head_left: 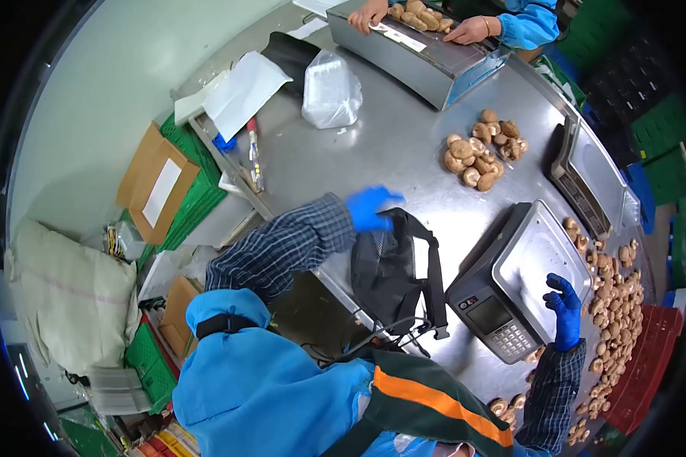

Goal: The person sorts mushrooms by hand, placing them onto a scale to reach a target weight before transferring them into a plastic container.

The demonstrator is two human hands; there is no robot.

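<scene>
My left hand (370, 209), in a blue glove and slightly blurred, reaches over the top of a black bag (385, 278) with its fingers stretched out. The bag has a mesh panel, a strap and a cable, and lies at the table's near edge. My right hand (563, 312), also blue-gloved, is over the right edge of a digital scale (511, 282), its fingers apart and slightly bent, nothing in them. The scale's metal pan holds no mushrooms. Beyond it lie two small heaps of brown mushrooms (476, 161). A large spread of mushrooms (613, 312) covers the table right of my right hand.
Across the steel table (404, 152), another person's hands (469, 30) rest at a metal box (419, 65) with mushrooms on top. A second scale (587, 179) stands at the right. A plastic bag of white trays (331, 90), papers (244, 91) and a red crate (648, 365) are around.
</scene>
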